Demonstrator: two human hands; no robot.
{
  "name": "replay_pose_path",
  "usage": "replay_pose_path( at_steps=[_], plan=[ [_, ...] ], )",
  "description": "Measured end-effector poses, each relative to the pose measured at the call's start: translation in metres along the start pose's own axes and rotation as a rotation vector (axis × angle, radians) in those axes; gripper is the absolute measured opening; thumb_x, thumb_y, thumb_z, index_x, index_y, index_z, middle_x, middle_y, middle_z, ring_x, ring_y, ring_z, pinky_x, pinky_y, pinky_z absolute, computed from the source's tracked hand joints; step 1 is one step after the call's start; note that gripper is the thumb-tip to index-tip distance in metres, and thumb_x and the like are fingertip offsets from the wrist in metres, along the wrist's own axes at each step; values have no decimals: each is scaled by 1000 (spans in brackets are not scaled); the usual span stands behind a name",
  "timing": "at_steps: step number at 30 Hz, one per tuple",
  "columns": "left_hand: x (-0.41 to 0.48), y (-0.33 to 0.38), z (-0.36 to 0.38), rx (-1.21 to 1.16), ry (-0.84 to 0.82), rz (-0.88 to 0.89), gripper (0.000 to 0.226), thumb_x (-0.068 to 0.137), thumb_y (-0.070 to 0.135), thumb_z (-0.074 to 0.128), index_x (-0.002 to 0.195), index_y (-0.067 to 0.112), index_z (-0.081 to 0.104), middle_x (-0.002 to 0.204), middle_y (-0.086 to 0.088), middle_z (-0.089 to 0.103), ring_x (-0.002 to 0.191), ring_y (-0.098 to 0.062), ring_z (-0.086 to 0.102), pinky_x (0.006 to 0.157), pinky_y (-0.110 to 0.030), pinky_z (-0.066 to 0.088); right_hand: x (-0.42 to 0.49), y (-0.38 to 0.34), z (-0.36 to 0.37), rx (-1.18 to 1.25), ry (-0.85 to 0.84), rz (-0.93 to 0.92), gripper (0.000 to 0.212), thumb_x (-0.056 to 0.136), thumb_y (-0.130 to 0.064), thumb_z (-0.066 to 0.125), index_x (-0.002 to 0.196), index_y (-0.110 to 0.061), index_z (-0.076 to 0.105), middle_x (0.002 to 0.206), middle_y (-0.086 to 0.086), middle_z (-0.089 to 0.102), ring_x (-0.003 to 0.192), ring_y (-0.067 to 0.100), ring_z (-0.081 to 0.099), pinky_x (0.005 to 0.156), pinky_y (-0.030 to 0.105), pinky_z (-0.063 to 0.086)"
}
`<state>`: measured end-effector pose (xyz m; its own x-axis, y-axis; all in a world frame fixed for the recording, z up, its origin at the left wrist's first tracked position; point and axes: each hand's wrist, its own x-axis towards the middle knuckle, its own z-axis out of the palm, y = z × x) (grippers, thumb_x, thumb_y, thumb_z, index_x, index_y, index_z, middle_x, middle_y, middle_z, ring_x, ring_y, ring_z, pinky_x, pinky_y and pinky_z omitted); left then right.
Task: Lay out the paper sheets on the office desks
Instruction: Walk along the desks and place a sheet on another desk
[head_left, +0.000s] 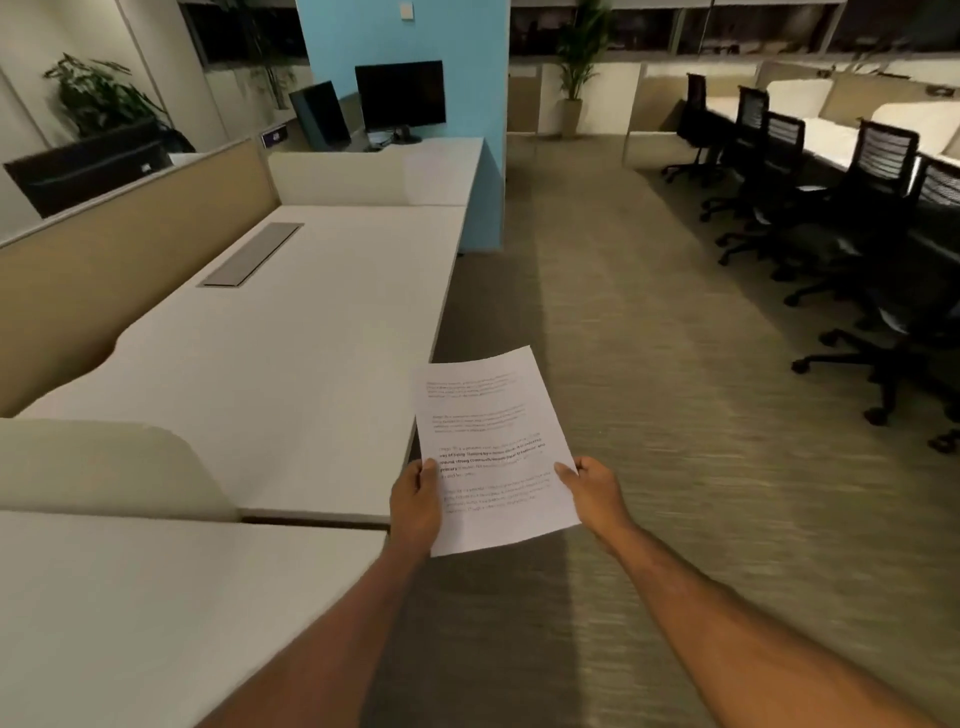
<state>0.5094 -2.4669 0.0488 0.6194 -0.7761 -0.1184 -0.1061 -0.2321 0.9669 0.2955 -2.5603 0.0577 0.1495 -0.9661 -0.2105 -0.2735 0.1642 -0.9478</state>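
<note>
A white paper sheet (491, 447) with printed text is held up in front of me over the carpet, just off the desk's right edge. My left hand (415, 506) pinches its lower left edge and my right hand (592, 493) pinches its lower right edge. I cannot tell whether it is one sheet or a thin stack. A long white office desk (291, 332) stretches away on my left, and a nearer white desk (156, 613) lies at the bottom left. No paper lies on either.
A grey cable flap (253, 253) sits in the far desk. Beige partitions (130, 249) line the left. Monitors (400, 96) stand by a blue column (457, 62). Black chairs (862, 208) line the right side of the carpeted aisle (649, 364).
</note>
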Motion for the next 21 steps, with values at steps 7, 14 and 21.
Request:
replay_pose_path(
  at_steps=[7,14,21],
  plan=[
    [133,4,26,51,22,-29,24,100,39,49,92,20,61,91,5,68,83,-16,67,64,-21,48,145,-20,35,42,-76,-7,8,97,-14,59,92,-13,65,87,4,73,73,16,69,58,26,52],
    [269,11,49,47,141,-85,22,100,35,51,106,18,62,102,4,69,88,-13,69,69,-26,54,307,-63,81,48,-238,-42,11,98,-12,57,89,-13,63,88,3,73,74,17,69,56,25,53],
    [367,34,63,37,273,-155,21,100,34,52,109,18,62,103,4,69,89,-14,68,70,-26,53,441,-132,127,-45,-430,-106,10,100,-15,54,98,-11,63,96,6,74,85,24,73,72,40,60]
  ],
)
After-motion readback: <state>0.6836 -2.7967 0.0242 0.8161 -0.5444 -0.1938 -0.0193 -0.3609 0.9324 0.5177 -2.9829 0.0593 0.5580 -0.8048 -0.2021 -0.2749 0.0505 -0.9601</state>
